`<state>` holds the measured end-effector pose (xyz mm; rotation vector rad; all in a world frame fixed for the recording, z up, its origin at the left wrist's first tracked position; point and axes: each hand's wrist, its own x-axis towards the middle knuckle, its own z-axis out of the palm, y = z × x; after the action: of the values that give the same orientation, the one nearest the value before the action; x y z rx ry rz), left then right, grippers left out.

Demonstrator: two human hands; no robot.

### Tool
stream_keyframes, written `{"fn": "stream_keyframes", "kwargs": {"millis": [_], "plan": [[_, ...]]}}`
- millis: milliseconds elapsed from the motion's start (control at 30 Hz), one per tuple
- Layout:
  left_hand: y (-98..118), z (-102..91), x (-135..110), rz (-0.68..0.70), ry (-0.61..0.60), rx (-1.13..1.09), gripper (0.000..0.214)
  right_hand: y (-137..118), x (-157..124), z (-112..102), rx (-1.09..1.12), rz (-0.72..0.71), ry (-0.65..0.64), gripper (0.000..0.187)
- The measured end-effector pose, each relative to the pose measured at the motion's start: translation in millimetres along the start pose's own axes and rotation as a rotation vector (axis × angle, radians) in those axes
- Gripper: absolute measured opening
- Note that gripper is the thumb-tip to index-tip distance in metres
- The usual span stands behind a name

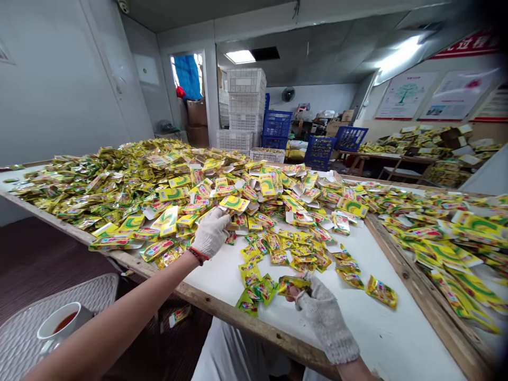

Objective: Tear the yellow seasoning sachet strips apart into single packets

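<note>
Okay, left hand [211,233], in a white knit glove with a red bracelet [199,256] at the wrist, is at the front of a big heap of cartons [174,193]; its fingers are curled at the near edge of a yellow carton [234,203], can't tell if that grip is closed on it. Right hand [326,316], also gloved, has its grip closed on a yellow packet [294,286], pinched at one end, over the front part of the white counter [222,275]. Just left of that packet: a few green packets [265,288] lying on the counter. Behind it, loose yellow packets [304,251] in a spread; one single packet [381,292] lies apart on the right, near the wooden divider [408,275]. Beyond the divider, more yellow boxes [448,238] piled up. Lower left, white cup [81,316] with brown liquid on a patterned seat [93,291]. Back: stacked white crates [246,100], blue crates [278,124] beside them.
</note>
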<state>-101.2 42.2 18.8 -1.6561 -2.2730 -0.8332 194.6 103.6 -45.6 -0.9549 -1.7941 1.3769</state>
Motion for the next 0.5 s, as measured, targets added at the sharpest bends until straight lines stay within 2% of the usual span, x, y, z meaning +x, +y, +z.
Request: {"fn": "stream_keyframes", "kwargs": {"millis": [67,133,233,333,400,500], "plan": [[11,-7.9,-4,-0.016,0.015,-0.261,0.03,-3,-2,4,-0.127,-0.195,0.038,0.023],[33,-12.6,-13,-0.033,-0.09,-0.484,0.033,-9,-5,8,-0.216,-0.35,0.015,0.013],[71,-11.4,-31,-0.146,-0.3,-0.841,0.033,-18,-8,13,-0.278,-0.401,-0.024,0.012],[104,-1.2,-51,-0.328,-0.343,-1.21,0.049,-21,-12,19,-0.338,-0.452,0.081,0.016],[122,8.3,-63,-0.336,-0.357,-1.321,0.062,-19,-16,23,-0.372,-0.536,0.134,0.025],[134,20.7,-71,-0.349,-0.337,-1.271,0.057,-14,-23,24,-0.381,-0.604,0.041,0.044]]}}
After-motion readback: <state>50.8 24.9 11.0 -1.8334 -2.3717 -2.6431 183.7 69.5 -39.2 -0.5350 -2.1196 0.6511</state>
